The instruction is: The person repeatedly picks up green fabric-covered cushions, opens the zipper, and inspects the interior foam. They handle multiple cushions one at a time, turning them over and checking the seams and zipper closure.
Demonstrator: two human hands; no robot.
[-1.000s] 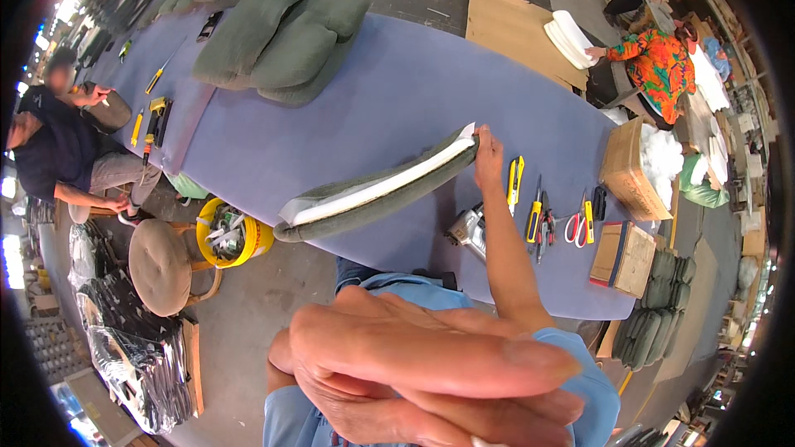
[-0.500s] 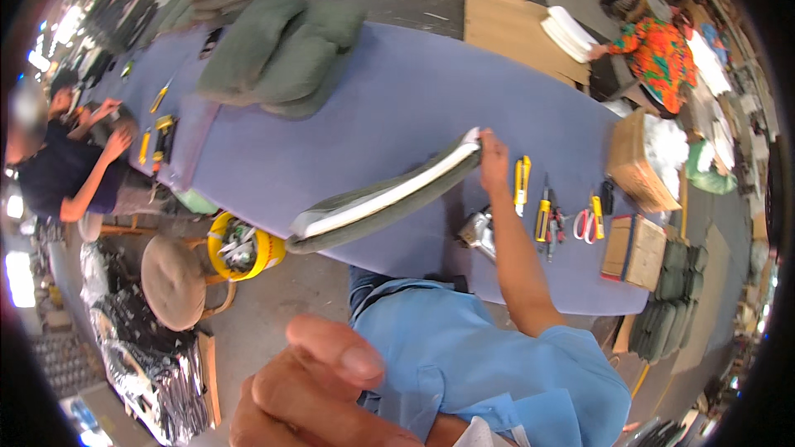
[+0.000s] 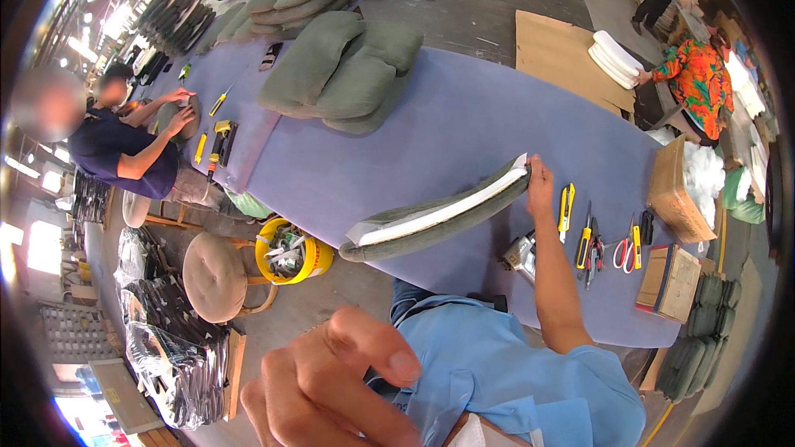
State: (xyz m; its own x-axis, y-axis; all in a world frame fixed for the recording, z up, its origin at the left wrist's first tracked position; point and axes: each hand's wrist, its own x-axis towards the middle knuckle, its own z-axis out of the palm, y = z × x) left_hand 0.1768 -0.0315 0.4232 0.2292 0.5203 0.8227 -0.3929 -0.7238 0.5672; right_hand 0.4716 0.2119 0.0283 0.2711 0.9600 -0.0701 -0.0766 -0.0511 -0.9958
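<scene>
A right hand (image 3: 540, 185) has its grip closed on the right end of a green cushion (image 3: 447, 228) lying on a table (image 3: 489, 108), white padding (image 3: 439, 215) showing along its open side. The left hand (image 3: 331, 381), well apart from the cushion, has curled fingers; whether it holds anything is unclear. Apparently the cushion is being steadied; the next move probably calls for the left hand there.

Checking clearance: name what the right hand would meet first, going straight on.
The right hand grips the green cushion; beyond, its way looks free across the tabletop, perhaps to the brown cardboard, though depth is unclear.
</scene>
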